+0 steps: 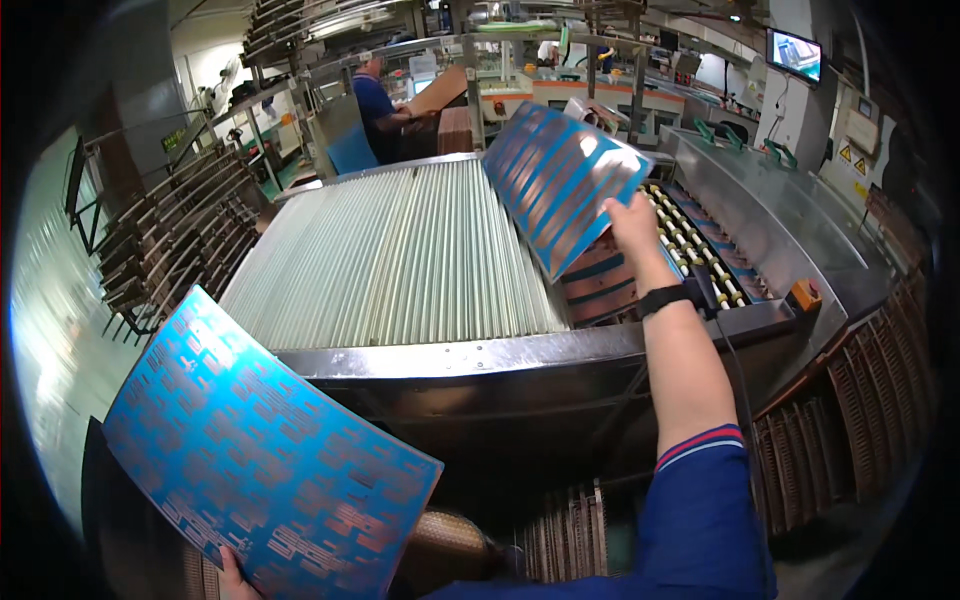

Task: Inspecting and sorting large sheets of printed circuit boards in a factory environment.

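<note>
At the lower left, my left hand (234, 580) is closed on the bottom edge of a circuit board panel (270, 430), blue with a copper-coloured pattern; the panel is tilted and most of the fingers are behind it. My right hand (632, 226), arm stretched forward, grips the right edge of a second circuit board panel (560, 180) with blue and copper stripes. That panel is held slanted above the roller conveyor (690, 250). Below it, another striped panel (600, 285) is partly hidden. My right wrist wears a black band (668, 298).
A wide bed of pale parallel rods (390, 260) lies ahead, framed by a metal rail (450, 358). Metal racks (150, 250) stand left and more slotted racks (830, 450) right. Behind the bed a person (375, 105) handles a brown panel (437, 92). A screen (795, 55) hangs far right.
</note>
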Demonstrator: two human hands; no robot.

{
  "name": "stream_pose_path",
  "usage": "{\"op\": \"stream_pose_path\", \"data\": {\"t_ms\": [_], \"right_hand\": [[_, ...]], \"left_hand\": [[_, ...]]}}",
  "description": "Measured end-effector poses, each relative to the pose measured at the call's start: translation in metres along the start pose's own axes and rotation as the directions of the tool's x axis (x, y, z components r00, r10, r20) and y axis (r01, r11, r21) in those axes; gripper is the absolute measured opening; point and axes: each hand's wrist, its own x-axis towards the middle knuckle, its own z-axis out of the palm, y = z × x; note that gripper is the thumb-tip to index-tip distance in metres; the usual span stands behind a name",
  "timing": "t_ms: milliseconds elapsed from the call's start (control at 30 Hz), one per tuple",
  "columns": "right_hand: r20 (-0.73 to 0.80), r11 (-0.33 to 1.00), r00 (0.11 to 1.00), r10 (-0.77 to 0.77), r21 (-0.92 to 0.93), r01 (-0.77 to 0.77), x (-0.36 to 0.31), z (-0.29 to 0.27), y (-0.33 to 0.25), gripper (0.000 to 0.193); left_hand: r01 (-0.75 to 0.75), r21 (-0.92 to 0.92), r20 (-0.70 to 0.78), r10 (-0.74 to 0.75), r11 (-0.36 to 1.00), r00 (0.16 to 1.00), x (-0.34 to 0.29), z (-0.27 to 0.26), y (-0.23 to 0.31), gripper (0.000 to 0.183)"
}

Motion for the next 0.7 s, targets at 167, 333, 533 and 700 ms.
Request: {"op": "stream_pose_path", "data": {"t_ms": [167,333,533,700], "right_hand": [[0.077,0.873,0.969,0.233,0.422,-0.244,-0.044,-0.022,-0.012,0.022],[-0.259,0.988,0.961,-0.099,0.086,0.126,-0.076,-0.014,0.039,0.028],[-0.317,0.998,0.948,0.031,-0.044,-0.048,-0.089,-0.002,0.052,0.041],[-0.290,1.000,0.957,-0.001,0.026,0.009,-0.095,0.003,0.065,0.042]], "left_hand": [[-0.034,0.200,0.197,-0.006,0.979,0.980,0.042,-0.040,-0.011,0.050],[-0.003,0.235,0.210,-0.047,0.972,0.977,0.041,0.004,-0.020,0.051],[0.003,0.174,0.265,-0.049,0.985,0.963,0.022,0.049,-0.013,0.057],[0.000,0.130,0.316,-0.041,0.991,0.948,0.021,0.050,-0.017,0.057]]}}
